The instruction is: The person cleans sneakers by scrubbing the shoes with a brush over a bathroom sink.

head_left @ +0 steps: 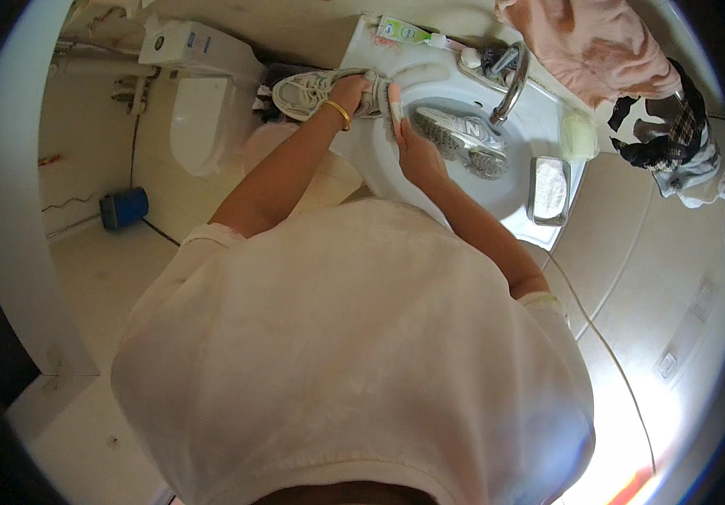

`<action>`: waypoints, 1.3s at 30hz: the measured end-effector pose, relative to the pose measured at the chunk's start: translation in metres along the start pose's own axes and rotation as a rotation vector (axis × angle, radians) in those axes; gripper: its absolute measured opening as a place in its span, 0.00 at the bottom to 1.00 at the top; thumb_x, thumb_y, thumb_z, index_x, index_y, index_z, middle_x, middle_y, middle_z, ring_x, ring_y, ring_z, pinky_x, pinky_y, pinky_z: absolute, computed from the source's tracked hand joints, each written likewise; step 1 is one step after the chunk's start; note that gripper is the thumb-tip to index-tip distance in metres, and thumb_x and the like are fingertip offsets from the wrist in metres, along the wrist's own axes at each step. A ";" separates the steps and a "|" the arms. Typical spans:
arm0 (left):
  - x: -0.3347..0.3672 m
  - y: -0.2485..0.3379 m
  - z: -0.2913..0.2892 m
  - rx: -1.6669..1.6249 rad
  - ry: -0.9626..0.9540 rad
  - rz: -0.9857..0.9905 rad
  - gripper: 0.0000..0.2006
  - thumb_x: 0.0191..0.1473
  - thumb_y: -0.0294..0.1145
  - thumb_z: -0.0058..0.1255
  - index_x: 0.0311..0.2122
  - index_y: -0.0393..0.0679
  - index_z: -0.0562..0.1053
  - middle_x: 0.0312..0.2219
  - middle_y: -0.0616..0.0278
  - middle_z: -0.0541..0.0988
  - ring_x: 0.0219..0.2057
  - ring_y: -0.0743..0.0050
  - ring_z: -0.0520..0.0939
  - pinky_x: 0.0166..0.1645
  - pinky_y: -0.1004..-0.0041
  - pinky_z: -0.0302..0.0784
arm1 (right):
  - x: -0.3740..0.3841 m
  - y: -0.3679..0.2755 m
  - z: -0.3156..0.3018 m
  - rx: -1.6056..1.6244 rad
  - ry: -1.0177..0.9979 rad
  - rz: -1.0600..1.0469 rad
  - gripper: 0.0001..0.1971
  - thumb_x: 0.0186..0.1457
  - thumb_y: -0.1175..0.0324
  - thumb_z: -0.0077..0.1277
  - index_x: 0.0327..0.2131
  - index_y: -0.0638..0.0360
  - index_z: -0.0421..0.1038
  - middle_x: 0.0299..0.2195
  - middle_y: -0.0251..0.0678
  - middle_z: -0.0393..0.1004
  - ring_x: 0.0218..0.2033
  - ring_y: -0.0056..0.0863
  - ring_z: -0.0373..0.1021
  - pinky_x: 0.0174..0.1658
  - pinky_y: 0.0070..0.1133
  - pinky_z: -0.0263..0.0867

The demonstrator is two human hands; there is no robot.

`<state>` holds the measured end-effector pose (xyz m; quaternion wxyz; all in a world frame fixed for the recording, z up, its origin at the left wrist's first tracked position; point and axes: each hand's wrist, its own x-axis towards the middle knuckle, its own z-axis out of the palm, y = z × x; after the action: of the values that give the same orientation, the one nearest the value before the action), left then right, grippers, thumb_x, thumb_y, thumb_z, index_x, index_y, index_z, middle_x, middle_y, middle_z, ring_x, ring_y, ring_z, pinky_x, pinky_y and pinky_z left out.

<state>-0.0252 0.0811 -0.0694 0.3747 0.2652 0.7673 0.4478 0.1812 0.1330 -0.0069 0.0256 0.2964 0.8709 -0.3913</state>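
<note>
My left hand (349, 93), with a yellow bangle at its wrist, is closed inside the opening of a pale grey sneaker (302, 93). The sneaker lies on its side over the left rim of the white washbasin (379, 160), toe to the left. In my right hand (420, 156) is a narrow, pale pink and white brush (395, 103), upright against the sneaker's heel end. Its bristles are hard to make out. A second grey sneaker (455, 130) lies in the water in the basin, beneath the tap (512, 80).
On the basin's right edge stands a metal dish (549, 192) with something white in it, beside a pale green lump (580, 136). A green-and-white tube (403, 31) lies at the back. Pink cloth (590, 42) hangs at upper right. A toilet (201, 124) and blue container (123, 208) are left.
</note>
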 end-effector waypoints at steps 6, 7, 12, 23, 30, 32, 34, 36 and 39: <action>-0.004 0.022 0.000 0.674 -0.070 0.643 0.13 0.50 0.37 0.39 0.28 0.38 0.71 0.26 0.64 0.73 0.27 0.75 0.70 0.33 0.75 0.65 | 0.084 0.044 0.019 0.036 0.067 0.084 0.16 0.53 0.66 0.29 0.46 0.57 0.54 0.32 0.54 0.69 0.35 0.53 0.66 0.37 0.39 0.61; -0.004 0.017 -0.002 0.678 -0.065 0.640 0.13 0.50 0.37 0.39 0.28 0.38 0.71 0.26 0.64 0.73 0.27 0.75 0.70 0.33 0.75 0.65 | 0.091 0.035 0.008 0.090 0.032 0.124 0.16 0.54 0.65 0.29 0.46 0.56 0.55 0.32 0.54 0.69 0.35 0.53 0.66 0.37 0.39 0.61; -0.014 0.049 0.015 -0.662 -0.010 -0.392 0.24 0.54 0.51 0.32 0.40 0.38 0.69 0.37 0.63 0.72 0.36 0.70 0.71 0.44 0.73 0.64 | 0.018 0.001 0.000 0.104 0.031 0.021 0.20 0.54 0.66 0.30 0.51 0.58 0.52 0.30 0.55 0.69 0.33 0.52 0.67 0.35 0.39 0.62; -0.020 0.054 0.011 -0.756 -0.012 -0.335 0.31 0.52 0.60 0.24 0.43 0.42 0.67 0.39 0.60 0.71 0.36 0.72 0.72 0.43 0.75 0.66 | 0.007 -0.026 -0.020 -0.106 -0.159 0.051 0.24 0.52 0.68 0.31 0.54 0.56 0.47 0.26 0.55 0.70 0.29 0.49 0.69 0.33 0.39 0.64; -0.014 0.050 0.008 -0.654 -0.076 -0.364 0.31 0.52 0.61 0.22 0.44 0.44 0.66 0.38 0.64 0.72 0.37 0.77 0.71 0.39 0.75 0.67 | 0.080 -0.018 -0.027 -0.142 0.049 0.097 0.25 0.52 0.67 0.33 0.55 0.56 0.46 0.25 0.52 0.71 0.29 0.45 0.70 0.30 0.36 0.66; -0.018 0.053 0.005 -0.673 -0.139 -0.391 0.33 0.51 0.62 0.21 0.45 0.42 0.65 0.40 0.62 0.71 0.39 0.74 0.71 0.43 0.74 0.66 | 0.058 -0.022 -0.020 -0.179 -0.018 0.114 0.24 0.52 0.68 0.32 0.54 0.55 0.47 0.27 0.54 0.70 0.29 0.47 0.70 0.31 0.37 0.65; -0.021 0.046 0.003 -0.925 -0.057 -0.385 0.37 0.50 0.64 0.19 0.47 0.38 0.63 0.43 0.58 0.69 0.44 0.67 0.69 0.50 0.71 0.61 | 0.015 -0.047 -0.031 -0.219 -0.145 0.074 0.24 0.51 0.70 0.33 0.54 0.54 0.48 0.27 0.55 0.70 0.30 0.50 0.69 0.32 0.39 0.64; -0.023 0.051 0.003 -0.956 -0.056 -0.390 0.39 0.49 0.66 0.20 0.49 0.36 0.60 0.45 0.57 0.67 0.46 0.66 0.68 0.52 0.72 0.60 | -0.002 -0.039 -0.011 -0.257 -0.110 -0.013 0.26 0.50 0.71 0.33 0.55 0.52 0.46 0.26 0.54 0.70 0.28 0.50 0.69 0.32 0.38 0.64; -0.021 0.040 0.002 -1.037 -0.123 -0.395 0.41 0.48 0.67 0.22 0.51 0.35 0.58 0.48 0.56 0.65 0.48 0.65 0.66 0.53 0.71 0.57 | 0.027 -0.033 -0.016 -0.205 -0.014 0.008 0.23 0.51 0.69 0.33 0.53 0.54 0.49 0.28 0.53 0.69 0.29 0.46 0.69 0.32 0.37 0.65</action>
<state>-0.0085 0.0850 -0.0278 0.5769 -0.0770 0.4583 0.6718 0.1441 0.1404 0.0181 0.0633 0.2930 0.9050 -0.3020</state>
